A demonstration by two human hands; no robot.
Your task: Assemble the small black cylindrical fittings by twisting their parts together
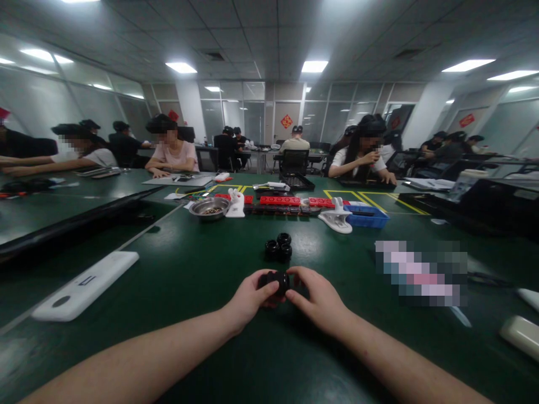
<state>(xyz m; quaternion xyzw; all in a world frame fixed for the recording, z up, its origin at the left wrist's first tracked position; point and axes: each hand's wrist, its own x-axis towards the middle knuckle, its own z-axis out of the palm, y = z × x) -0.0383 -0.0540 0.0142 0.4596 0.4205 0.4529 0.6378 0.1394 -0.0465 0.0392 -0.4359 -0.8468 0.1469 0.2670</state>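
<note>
My left hand (pixel 248 299) and my right hand (pixel 320 297) meet over the green table (pixel 189 264), both pinching a small black round part (pixel 275 279) between their fingertips. Just beyond, a cluster of three similar black round parts (pixel 279 247) lies on the table. The fingers of both hands are curled around the held part, hiding its underside.
A white flat device (pixel 84 285) lies at the left. Farther back stand a metal bowl (pixel 209 208), red blocks (pixel 280 200), white clamps (pixel 337 216) and a blue tray (pixel 366 216). White objects (pixel 522 334) sit at the right edge. Several people sit at the tables behind.
</note>
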